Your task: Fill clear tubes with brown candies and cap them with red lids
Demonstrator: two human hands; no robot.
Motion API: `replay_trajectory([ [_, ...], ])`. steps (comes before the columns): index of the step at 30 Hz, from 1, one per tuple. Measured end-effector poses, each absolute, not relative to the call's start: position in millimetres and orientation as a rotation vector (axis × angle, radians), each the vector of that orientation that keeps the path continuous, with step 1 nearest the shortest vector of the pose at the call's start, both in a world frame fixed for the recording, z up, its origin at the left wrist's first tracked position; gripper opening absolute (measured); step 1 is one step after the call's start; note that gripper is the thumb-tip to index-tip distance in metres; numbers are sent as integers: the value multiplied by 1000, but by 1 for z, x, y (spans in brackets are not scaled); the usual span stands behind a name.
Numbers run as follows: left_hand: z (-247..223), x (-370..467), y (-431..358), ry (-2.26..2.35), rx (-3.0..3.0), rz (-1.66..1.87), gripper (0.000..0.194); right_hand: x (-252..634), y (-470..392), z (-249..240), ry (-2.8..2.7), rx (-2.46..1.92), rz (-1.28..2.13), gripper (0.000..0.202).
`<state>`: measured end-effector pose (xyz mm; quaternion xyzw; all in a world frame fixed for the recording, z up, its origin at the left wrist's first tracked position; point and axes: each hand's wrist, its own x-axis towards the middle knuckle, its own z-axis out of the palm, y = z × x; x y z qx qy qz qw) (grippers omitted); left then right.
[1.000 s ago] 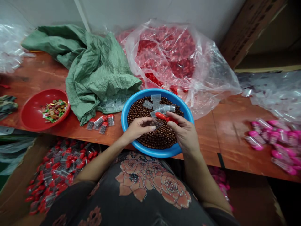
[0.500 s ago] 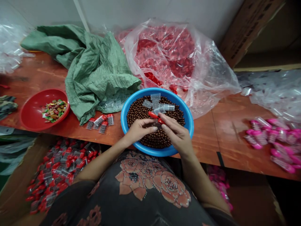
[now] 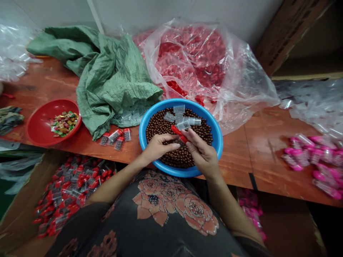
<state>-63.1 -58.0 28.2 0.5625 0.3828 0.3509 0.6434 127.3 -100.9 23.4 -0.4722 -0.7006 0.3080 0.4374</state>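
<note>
A blue basin (image 3: 220, 142) holds a heap of small brown balls (image 3: 178, 160), with several clear empty plastic containers (image 3: 179, 109) lying on top. Over the balls, my left hand (image 3: 157, 149) pinches a small clear container between thumb and index finger; most of it is hidden, and its contents are hard to make out. My right hand (image 3: 205, 154) has its fingertips on a red cap (image 3: 183, 139) at that container's upper end. Another red part (image 3: 175, 129) sticks out up and left from the cap, close to my right fingertips.
Left of the basin lie several filled red-capped containers (image 3: 118, 142), a green woven sack (image 3: 112, 78) and a red bowl (image 3: 34, 132) of wrapped sweets. Behind is a clear bag of red caps (image 3: 193, 57). Pink-capped containers (image 3: 318, 153) lie right. Below left, a box holds red-capped containers (image 3: 69, 189).
The whole view has shifted slightly, so things appear a little farther right. My hands stay over the basin; my right fingers have moved slightly at the red cap.
</note>
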Motion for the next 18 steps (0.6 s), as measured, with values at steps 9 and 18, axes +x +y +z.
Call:
replay_trajectory([
  [9,25,-57,-60,929,1201,870,35,123,-89,21,-2111,-1132,377,108],
  [18,25,-51,-65,930,1004,921,36,122,-85,8,-2121,-1140,139,78],
])
